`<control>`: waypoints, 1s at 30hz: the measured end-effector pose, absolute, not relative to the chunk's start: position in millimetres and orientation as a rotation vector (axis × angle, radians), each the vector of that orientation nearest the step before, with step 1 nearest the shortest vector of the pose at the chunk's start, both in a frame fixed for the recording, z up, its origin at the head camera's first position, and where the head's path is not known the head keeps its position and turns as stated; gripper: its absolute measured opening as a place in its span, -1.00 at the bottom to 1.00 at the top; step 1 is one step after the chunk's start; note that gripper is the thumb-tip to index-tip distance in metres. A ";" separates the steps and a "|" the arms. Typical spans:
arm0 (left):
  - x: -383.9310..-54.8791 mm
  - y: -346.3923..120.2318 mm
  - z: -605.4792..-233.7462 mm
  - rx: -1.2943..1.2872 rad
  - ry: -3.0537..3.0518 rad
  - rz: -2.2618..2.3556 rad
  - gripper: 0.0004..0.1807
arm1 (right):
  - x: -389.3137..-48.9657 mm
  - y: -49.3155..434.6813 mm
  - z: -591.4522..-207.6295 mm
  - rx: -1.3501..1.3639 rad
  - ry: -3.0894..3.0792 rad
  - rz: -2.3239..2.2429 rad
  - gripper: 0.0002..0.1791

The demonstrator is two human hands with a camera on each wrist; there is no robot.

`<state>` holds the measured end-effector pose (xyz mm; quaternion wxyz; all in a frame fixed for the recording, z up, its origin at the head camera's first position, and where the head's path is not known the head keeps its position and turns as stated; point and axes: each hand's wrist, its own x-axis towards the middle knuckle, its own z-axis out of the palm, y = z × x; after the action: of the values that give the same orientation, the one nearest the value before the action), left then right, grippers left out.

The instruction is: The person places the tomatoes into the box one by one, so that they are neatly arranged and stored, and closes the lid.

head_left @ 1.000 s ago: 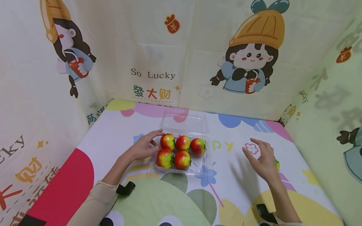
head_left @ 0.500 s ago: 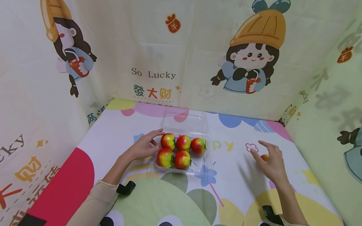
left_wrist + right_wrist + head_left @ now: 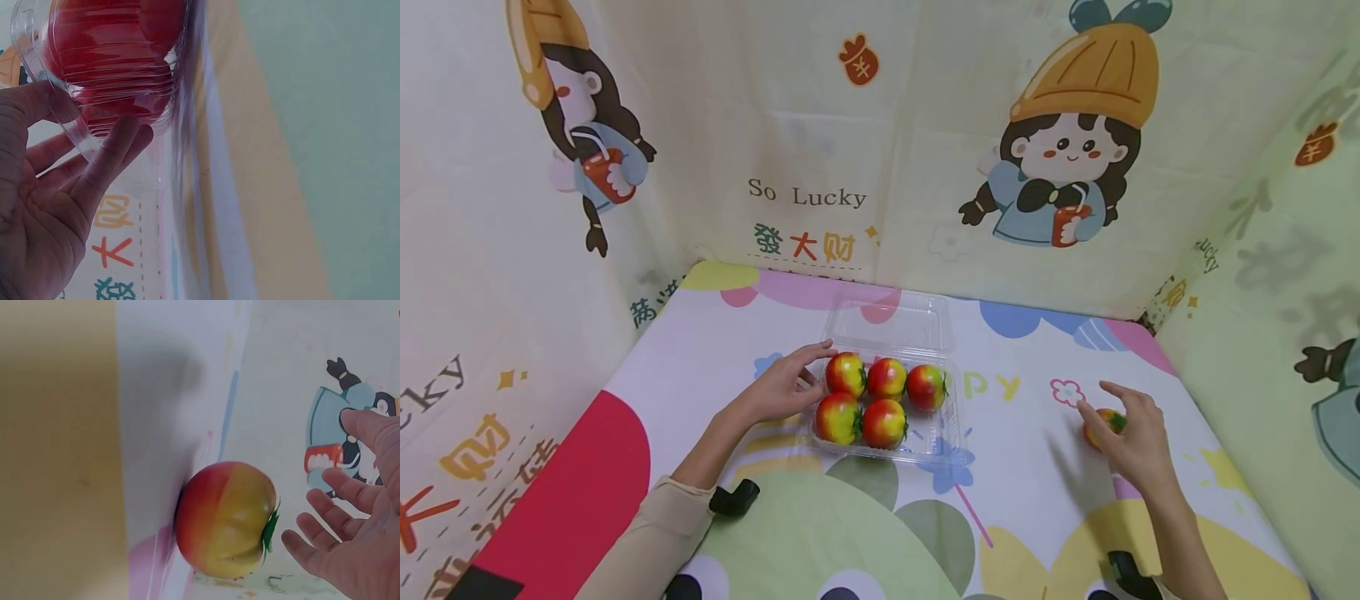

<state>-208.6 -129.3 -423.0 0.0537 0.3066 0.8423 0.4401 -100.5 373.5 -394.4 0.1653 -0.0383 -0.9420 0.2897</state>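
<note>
A clear plastic clamshell box (image 3: 951,425) stands mid-table with its lid (image 3: 917,325) folded back. Several red-and-yellow fruits with green leafy caps, such as the front one (image 3: 883,423), sit inside, mostly to the left. My left hand (image 3: 775,390) holds the box at its left side. In the left wrist view, its thumb (image 3: 44,103) is at the rim and its fingers lie against the ribbed wall. To the right, a single fruit (image 3: 225,519) lies on the table. My right hand (image 3: 1138,437) hovers beside it, fingers spread and curved, with a gap to the fruit in the right wrist view.
A patterned cloth (image 3: 1015,450) covers the table. Printed fabric walls (image 3: 917,150) enclose its back and sides. Black wrist mounts (image 3: 735,498) sit at the sleeves. Inside the box, the front right spot beside the fruits shows bare plastic.
My right hand has moved to the right and slightly nearer. The loose fruit, mostly hidden behind it earlier, now shows between thumb and fingers. My left hand and the box have stayed put.
</note>
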 end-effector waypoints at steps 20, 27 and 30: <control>-209.9 -129.2 -424.0 0.927 2.567 1.327 -0.38 | -95.4 392.2 -403.2 -0.118 -2.825 0.704 -0.30; -209.7 -129.6 -424.2 0.928 2.571 1.322 -0.38 | -92.5 399.4 -404.5 -0.164 -2.888 0.659 -0.25; -209.8 -129.4 -424.5 0.923 2.568 1.324 -0.38 | -91.7 402.7 -405.8 -0.157 -2.890 0.646 -0.24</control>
<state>-209.8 -129.4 -424.5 0.0544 0.3040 0.8454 0.4359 -91.7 402.7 -405.8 0.0881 -0.0528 -0.9707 0.2170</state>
